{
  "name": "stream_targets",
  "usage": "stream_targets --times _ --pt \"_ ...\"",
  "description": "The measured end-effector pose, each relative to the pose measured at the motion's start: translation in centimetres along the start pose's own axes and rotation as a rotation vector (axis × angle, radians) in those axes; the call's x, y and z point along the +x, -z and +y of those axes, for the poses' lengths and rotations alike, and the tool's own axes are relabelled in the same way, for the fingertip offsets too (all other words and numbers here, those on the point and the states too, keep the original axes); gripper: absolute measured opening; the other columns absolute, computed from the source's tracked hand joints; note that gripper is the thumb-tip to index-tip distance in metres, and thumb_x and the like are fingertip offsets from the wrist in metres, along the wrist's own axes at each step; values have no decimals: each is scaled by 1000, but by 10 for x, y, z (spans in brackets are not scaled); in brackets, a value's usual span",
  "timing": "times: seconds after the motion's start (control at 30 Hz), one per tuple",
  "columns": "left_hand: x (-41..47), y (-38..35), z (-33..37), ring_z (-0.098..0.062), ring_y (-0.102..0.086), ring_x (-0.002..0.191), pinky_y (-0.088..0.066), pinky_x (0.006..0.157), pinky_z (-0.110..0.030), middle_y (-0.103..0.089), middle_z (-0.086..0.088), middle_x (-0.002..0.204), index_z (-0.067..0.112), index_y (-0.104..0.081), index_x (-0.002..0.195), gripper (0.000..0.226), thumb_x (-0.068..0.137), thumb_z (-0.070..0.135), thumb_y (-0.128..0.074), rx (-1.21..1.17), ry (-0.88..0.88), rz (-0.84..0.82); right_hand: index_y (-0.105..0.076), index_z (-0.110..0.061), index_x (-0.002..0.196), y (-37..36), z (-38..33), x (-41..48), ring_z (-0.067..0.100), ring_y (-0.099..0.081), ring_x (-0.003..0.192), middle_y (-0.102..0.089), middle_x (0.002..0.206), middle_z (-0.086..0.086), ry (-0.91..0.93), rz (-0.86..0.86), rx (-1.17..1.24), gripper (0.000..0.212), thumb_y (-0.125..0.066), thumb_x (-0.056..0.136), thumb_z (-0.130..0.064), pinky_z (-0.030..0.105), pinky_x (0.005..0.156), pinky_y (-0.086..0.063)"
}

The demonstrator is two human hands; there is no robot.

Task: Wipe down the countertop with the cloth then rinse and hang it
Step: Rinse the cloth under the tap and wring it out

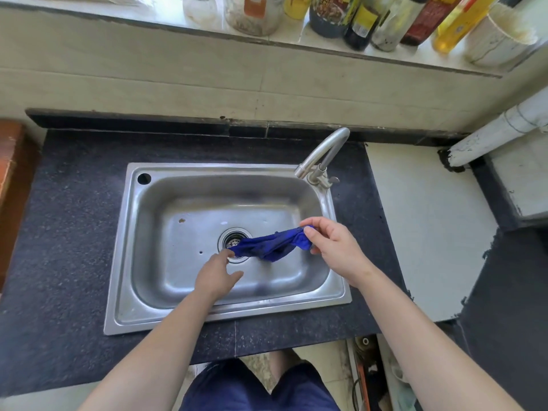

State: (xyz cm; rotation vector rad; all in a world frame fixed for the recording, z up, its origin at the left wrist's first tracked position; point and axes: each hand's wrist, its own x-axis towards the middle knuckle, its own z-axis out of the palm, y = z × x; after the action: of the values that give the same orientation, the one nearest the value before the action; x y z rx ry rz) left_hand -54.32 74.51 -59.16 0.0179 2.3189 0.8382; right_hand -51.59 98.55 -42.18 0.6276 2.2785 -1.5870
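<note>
A blue cloth is stretched in a bunched strip over the steel sink, above the drain. My right hand pinches its right end between thumb and fingers. My left hand holds the cloth's left end with its fingertips near the drain. The dark speckled countertop surrounds the sink. The curved tap stands at the sink's back right corner, and no water is visible from it.
A white board lies on the counter right of the sink. A white pipe slants at the far right. Bottles and jars line the ledge above the tiled wall. A brown block sits at the left edge.
</note>
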Motion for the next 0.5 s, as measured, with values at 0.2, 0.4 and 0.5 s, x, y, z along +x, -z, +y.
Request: stream_targets --times 0.2,0.4,0.5 --pt "17 -14 53 -25 -59 113 -46 84 -31 -60 -2 129 26 -54 137 51 88 27 -65 -86 -156 -12 -66 -10 111 10 -17 -17 8 -58 82 -67 94 4 74 -68 77 16 -52 103 -12 24 74 -50" --pt "7 -14 62 -34 -62 99 -39 72 -29 -70 -10 106 18 -59 122 42 84 2 -51 3 -93 38 -67 -24 111 18 -3 -5 7 -57 70 -70 91 2 41 193 20 18 -52 102 -20 31 78 -54" --pt "-2 7 52 -36 -59 92 -43 70 -35 -67 -12 100 13 -56 112 29 85 6 -51 110 -77 111 -67 -29 109 17 16 11 8 -59 74 -70 91 -5 -28 295 -15 19 -51 100 -22 35 85 -54"
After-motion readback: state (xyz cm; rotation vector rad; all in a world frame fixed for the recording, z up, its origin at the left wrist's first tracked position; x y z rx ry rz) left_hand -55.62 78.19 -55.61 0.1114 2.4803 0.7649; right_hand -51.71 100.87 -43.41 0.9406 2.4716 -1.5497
